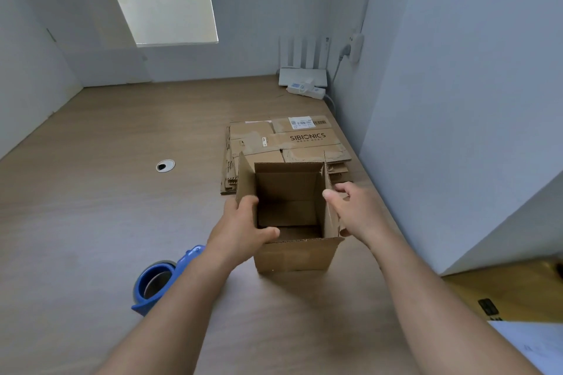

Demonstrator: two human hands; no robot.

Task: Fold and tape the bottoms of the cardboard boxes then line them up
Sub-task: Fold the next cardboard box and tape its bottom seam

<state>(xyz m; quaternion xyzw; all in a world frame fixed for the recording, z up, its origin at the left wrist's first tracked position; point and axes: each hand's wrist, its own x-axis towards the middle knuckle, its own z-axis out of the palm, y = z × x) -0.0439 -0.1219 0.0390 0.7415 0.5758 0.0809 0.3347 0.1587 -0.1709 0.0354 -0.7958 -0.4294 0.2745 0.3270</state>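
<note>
A small brown cardboard box (292, 256) stands upright on the wooden desk, its top flaps up and its inside showing. My left hand (240, 228) grips its left wall, thumb over the near rim. My right hand (353, 210) holds the right wall, thumb at the flap's top edge and fingers down the outside. Behind the box lies a stack of flattened cardboard boxes (286, 143), the top one printed SIBIONICS. A blue tape dispenser (158, 280) sits on the desk to the left of my left forearm.
The desk (106, 192) has a round cable hole (165, 165) at mid left. A white router (303, 76) and a power strip (306, 90) lie in the far right corner. A partition wall (457, 100) runs along the right side.
</note>
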